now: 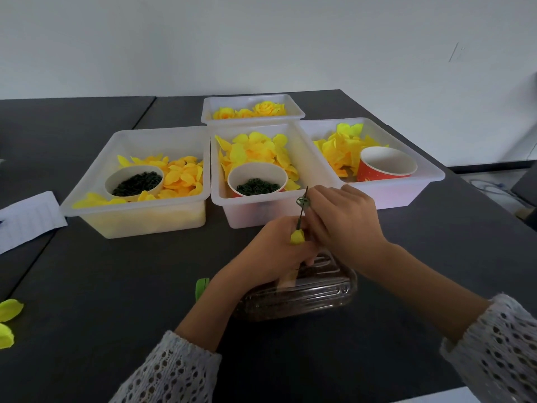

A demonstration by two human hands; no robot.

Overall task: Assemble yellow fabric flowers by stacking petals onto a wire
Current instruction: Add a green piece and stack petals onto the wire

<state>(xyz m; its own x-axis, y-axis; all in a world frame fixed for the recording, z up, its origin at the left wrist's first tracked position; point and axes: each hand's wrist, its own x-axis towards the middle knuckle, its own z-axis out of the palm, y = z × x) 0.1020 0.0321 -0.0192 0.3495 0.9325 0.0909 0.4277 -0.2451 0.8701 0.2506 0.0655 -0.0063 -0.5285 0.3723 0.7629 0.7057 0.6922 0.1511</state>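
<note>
The left hand (273,251) curls its fingers round a small, crumpled yellow fabric bud (297,237) and holds it upright at the foot of a thin dark green wire (302,209), which rises slightly tilted from the fist. The right hand (345,222) pinches a small dark green ring-shaped piece (302,202) threaded on the wire a little below its tip. Both wrists emerge from pale open-knit sleeves (174,370) with a lacy, holed texture.

Just beneath the hands lies a clear ribbed plastic bottle (305,292) on its side, with a bright green cap (202,287) at its left end, on the matte dark grey table (116,286).

Beyond the hands stand four translucent white rectangular tubs. The middle tub (220,205) holds smooth rounded yellow petals (252,149) and a paper cup (257,177) of small dark green rings. The left tub (87,199) holds deeper orange-yellow petals and a second cup (134,180) of green rings. The right tub (430,175) holds crinkled lemon-yellow petals and a red paper cup (386,164) with a white inside. The far tub (252,119) holds finished yellow flowers (264,109).

Two loose yellow-green petals (8,311) lie at the left table edge, near a lined sheet of paper (26,219).
</note>
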